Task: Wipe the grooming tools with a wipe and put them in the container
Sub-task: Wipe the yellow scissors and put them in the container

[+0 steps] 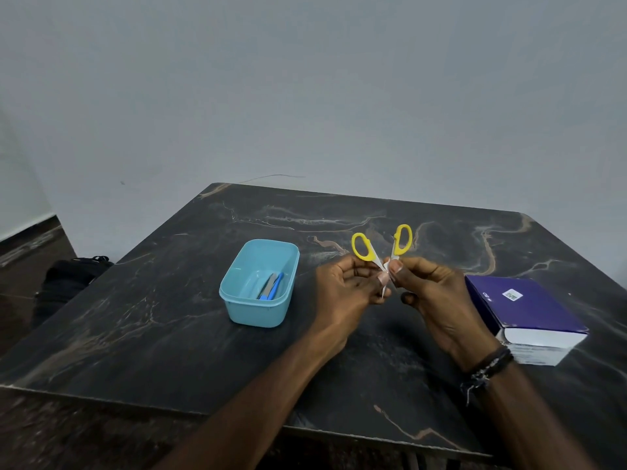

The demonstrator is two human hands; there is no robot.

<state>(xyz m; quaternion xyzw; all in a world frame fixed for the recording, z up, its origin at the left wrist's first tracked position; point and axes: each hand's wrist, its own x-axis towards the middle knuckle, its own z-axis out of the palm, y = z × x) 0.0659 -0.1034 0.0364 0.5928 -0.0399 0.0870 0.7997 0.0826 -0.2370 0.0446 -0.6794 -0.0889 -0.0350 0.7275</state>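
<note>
Far left, off the table edge: dark bag (73, 276) slumped on the floor, well out of the way, no bearing on anything. Next over, on the dark marbled table (169, 334): light blue container (259, 283), open top, already holding a couple of tools (271, 286), one grey, one with a blue handle, leaning against the right wall. Probably wiped and dropped in already, though that's just a guess. Plenty of room left inside.

Then the left hand (346, 286), fingers curled, pinching the blade end of the scissors (381, 252) together with what looks like a small white wipe (385, 283). Mostly hidden between the fingertips, so hard to say how much wipe is there. Scissors held up off the table, yellow handles splayed open and pointing away, blades down in the grip. Makes sense: opening them exposes both blades for wiping.

Right hand (431, 290) next, thumb and forefinger pinched on the other blade near the pivot, steadying it. Dark bracelets (488, 368) on that wrist. So, mid-wipe by the look of it, not yet ready for the drop.

Far right: purple and white box (529, 317) lying flat near the table edge, possibly the wipe supply, label too small to read.

Nothing between hands and container, short clear path leftward. Only worry: sharp edges right under bare fingertips.
</note>
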